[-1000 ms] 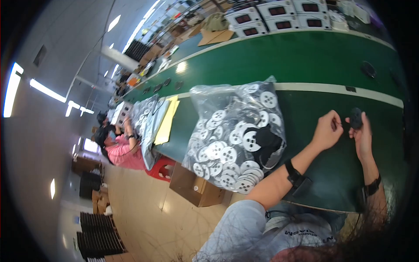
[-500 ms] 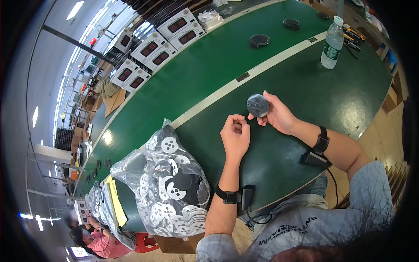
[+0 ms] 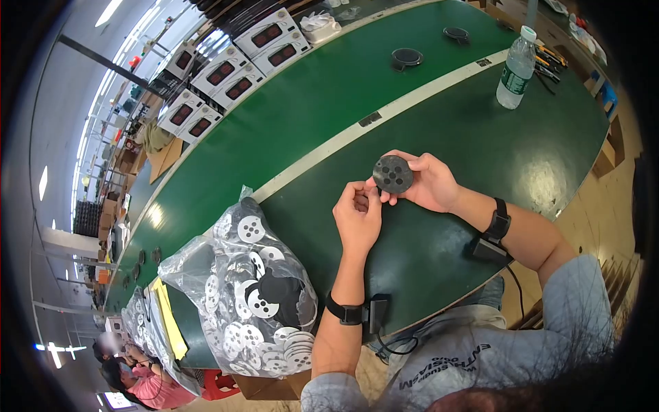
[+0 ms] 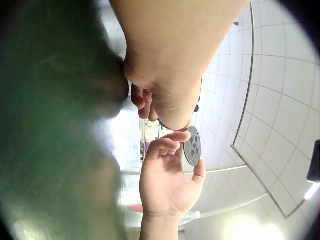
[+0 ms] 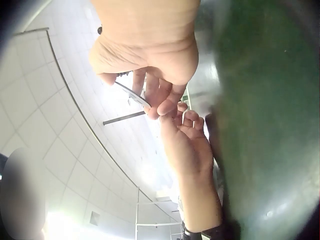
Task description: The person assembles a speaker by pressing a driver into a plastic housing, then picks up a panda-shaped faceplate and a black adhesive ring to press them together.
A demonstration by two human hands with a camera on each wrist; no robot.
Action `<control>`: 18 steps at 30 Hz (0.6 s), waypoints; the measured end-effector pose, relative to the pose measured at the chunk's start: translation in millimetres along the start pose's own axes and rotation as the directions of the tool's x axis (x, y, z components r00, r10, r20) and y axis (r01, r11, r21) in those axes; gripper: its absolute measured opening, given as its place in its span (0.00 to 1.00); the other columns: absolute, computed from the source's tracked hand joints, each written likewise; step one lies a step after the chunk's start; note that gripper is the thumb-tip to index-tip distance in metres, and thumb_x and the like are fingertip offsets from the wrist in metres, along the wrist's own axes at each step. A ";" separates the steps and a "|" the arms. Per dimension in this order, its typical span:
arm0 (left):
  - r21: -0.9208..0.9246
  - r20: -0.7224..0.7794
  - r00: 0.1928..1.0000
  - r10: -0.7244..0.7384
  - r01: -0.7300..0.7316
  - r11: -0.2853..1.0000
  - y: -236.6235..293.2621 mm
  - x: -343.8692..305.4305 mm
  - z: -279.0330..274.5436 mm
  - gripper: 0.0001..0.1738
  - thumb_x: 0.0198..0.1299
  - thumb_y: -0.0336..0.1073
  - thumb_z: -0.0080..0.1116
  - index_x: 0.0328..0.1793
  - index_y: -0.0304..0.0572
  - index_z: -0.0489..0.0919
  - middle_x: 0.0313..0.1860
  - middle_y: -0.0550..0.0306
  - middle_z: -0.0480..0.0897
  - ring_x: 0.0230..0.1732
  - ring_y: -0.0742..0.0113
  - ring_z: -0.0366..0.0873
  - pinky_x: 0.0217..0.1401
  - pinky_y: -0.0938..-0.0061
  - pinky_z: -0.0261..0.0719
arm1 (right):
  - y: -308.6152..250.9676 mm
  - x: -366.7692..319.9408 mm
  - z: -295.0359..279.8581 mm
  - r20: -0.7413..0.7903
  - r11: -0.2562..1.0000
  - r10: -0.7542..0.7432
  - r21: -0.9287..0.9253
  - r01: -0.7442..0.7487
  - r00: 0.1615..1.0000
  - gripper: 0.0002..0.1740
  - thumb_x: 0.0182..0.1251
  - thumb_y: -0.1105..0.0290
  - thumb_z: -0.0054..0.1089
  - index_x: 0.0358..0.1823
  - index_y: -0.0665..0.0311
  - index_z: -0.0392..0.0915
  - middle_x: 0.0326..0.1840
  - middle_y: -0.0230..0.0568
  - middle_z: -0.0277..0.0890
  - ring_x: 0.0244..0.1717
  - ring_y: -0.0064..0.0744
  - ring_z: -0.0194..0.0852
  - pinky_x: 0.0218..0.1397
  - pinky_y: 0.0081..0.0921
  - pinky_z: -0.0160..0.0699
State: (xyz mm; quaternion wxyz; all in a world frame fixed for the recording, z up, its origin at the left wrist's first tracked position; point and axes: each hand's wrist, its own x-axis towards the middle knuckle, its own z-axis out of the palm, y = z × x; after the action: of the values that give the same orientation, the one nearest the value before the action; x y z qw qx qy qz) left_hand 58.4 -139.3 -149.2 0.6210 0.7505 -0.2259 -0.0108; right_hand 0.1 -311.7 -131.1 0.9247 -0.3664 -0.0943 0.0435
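Observation:
My right hand [image 3: 434, 182] holds a thin dark round disc [image 3: 393, 174] by its edge, thumb on the near face and fingers behind. Several round spots pattern that face, turned up toward the head view. Beside the disc's left edge is my left hand [image 3: 358, 216], its fingers curled in and its thumb near the index finger; nothing shows in its grasp. In the left wrist view, the disc [image 4: 192, 145] stands nearly on edge between the right thumb and fingertips. The right wrist view has the left thumb right at the right fingertips.
A clear plastic bag [image 3: 206, 275] of white discs with dark spots, some black pieces on top, lies left on the green table [image 3: 439, 268]. A water bottle [image 3: 516, 69] and tools [image 3: 549, 63] stand right. Black round parts [image 3: 407, 59] lie beyond the pale strip; boxes [image 3: 264, 34] are stacked behind.
The head view has swung right, bringing the bottle into sight. The disc has turned so its spotted face shows, and the right thumb has moved onto it. The left hand stays curled close by.

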 end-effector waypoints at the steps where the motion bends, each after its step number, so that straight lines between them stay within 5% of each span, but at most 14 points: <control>1: 0.011 0.015 1.000 -0.021 0.021 1.000 -0.2 -0.4 -0.9 0.03 0.65 0.26 0.60 0.39 0.33 0.78 0.25 0.62 0.82 0.24 0.81 0.74 0.27 0.84 0.72 | 0.4 -0.5 -1.2 0.021 1.000 0.009 0.023 -0.010 1.000 0.25 0.69 0.58 0.41 0.60 0.66 0.69 0.58 0.57 0.79 0.47 0.41 0.79 0.54 0.37 0.76; 10: 0.012 0.009 0.998 -0.068 0.068 0.998 -0.9 0.9 -1.2 0.04 0.62 0.26 0.62 0.37 0.33 0.79 0.24 0.64 0.80 0.23 0.83 0.71 0.26 0.84 0.69 | 0.1 -0.6 -5.1 0.084 0.971 0.140 0.182 -0.154 0.987 0.34 0.60 0.50 0.43 0.63 0.65 0.67 0.62 0.58 0.77 0.42 0.49 0.77 0.52 0.42 0.74; 18: 0.020 0.017 0.998 -0.066 0.065 0.998 1.1 1.0 0.4 0.03 0.61 0.25 0.62 0.37 0.33 0.79 0.22 0.65 0.78 0.22 0.83 0.71 0.25 0.84 0.69 | -0.6 0.0 -6.8 0.205 0.942 0.097 0.297 -0.157 0.974 0.33 0.64 0.56 0.44 0.67 0.69 0.67 0.67 0.62 0.71 0.50 0.53 0.80 0.58 0.43 0.79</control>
State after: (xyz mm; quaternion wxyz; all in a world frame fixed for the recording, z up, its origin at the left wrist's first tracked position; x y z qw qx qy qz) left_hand 58.8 -140.1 -147.9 0.6111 0.7632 -0.2068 -0.0357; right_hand 1.6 -316.7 -135.5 0.9530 -0.2155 -0.1490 0.1519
